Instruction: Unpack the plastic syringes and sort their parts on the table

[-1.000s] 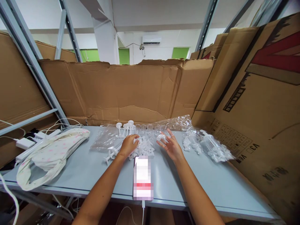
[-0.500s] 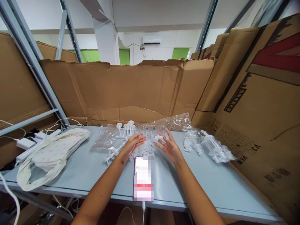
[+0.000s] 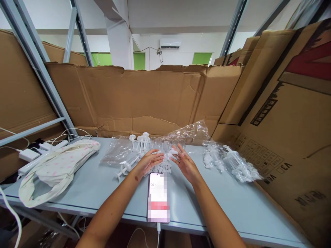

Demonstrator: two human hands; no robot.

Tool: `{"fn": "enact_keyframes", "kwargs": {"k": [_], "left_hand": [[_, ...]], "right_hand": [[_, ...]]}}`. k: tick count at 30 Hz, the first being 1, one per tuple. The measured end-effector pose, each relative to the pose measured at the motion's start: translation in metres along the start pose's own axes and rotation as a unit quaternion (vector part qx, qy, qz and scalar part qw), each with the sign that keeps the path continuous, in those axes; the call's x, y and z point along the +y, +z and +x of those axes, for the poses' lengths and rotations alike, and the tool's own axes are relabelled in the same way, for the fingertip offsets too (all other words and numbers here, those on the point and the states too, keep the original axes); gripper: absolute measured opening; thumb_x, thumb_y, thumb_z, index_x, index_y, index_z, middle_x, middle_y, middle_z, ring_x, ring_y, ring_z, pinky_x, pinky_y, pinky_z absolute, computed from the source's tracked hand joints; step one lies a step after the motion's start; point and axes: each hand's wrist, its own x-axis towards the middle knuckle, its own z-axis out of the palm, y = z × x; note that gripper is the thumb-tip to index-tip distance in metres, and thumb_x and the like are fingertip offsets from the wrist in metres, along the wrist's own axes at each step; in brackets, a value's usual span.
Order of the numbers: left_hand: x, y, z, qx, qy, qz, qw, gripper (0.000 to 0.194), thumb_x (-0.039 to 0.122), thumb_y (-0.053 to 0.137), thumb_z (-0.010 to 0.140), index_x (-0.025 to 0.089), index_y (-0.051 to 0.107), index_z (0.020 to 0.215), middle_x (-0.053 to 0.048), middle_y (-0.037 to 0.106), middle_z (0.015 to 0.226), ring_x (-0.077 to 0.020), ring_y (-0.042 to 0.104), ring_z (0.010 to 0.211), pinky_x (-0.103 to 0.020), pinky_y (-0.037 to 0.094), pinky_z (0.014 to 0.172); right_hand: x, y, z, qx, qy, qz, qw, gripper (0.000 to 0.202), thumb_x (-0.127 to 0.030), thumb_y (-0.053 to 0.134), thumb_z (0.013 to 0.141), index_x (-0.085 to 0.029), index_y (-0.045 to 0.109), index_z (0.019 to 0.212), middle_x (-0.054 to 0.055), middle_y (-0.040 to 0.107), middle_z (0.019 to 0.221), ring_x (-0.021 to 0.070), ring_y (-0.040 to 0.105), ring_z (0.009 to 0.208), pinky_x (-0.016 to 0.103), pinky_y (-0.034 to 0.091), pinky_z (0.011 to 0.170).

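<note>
My left hand (image 3: 148, 162) and my right hand (image 3: 184, 162) face each other, fingers spread, on either side of a small pile of white plastic parts (image 3: 162, 166) in the middle of the grey table (image 3: 103, 187). Both palms cup the pile from the sides without gripping anything. A row of clear syringe barrels (image 3: 165, 143) stands just behind the pile, and white plungers (image 3: 139, 140) stand upright to its left. Two assembled syringes (image 3: 128, 164) lie left of my left hand. A phone (image 3: 158, 196) lies flat in front of the pile, near the table's front edge.
Clear plastic bags of parts (image 3: 232, 162) lie to the right, another bag (image 3: 116, 153) to the left. A cloth bag (image 3: 54, 168) and white chargers with cables (image 3: 27, 155) sit far left. Cardboard sheets (image 3: 144, 100) wall the table at the back and right.
My left hand lifted off the pile and turned palm inward. Both hands drew closer together around the white parts. The view shifted slightly.
</note>
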Motion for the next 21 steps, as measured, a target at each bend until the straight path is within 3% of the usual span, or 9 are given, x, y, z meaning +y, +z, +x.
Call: {"fn": "enact_keyframes", "kwargs": {"k": [8,12,16,21], "left_hand": [[-0.007,0.004,0.001,0.001,0.008,0.042,0.999,0.018,0.019,0.07,0.069,0.015,0.054,0.074,-0.005,0.064,0.083,-0.0169,0.064,0.087,-0.038,0.042,0.097],[-0.006,0.006,0.0,0.017,0.021,0.075,0.997,0.019,0.02,0.071,0.067,0.014,0.055,0.074,-0.007,0.062,0.097,-0.0157,0.063,0.086,-0.037,0.043,0.095],[-0.006,0.003,0.002,0.032,0.059,0.144,0.987,0.022,0.021,0.07,0.066,0.015,0.062,0.085,-0.008,0.06,0.108,-0.0164,0.061,0.091,-0.035,0.043,0.091],[-0.006,-0.007,0.01,0.102,0.103,0.294,0.945,0.023,0.019,0.061,0.069,0.016,0.067,0.091,-0.005,0.066,0.082,-0.0168,0.06,0.079,-0.03,0.046,0.078]], "right_hand": [[0.006,0.004,0.002,0.034,-0.018,-0.033,0.999,0.048,-0.047,0.063,0.075,-0.036,0.054,0.12,0.003,0.046,0.137,0.0233,0.045,0.124,0.044,0.037,0.098],[0.008,0.004,0.003,0.073,-0.006,-0.034,0.997,0.048,-0.047,0.065,0.073,-0.034,0.056,0.118,0.004,0.051,0.133,0.0251,0.051,0.118,0.045,0.039,0.097],[0.007,0.004,0.004,0.1,-0.003,-0.004,0.995,0.049,-0.049,0.065,0.072,-0.034,0.055,0.118,0.003,0.054,0.13,0.0249,0.056,0.111,0.045,0.042,0.095],[0.006,0.004,0.004,0.101,-0.006,0.005,0.995,0.047,-0.047,0.063,0.074,-0.036,0.053,0.119,0.003,0.055,0.128,0.0226,0.058,0.108,0.043,0.044,0.095]]}}
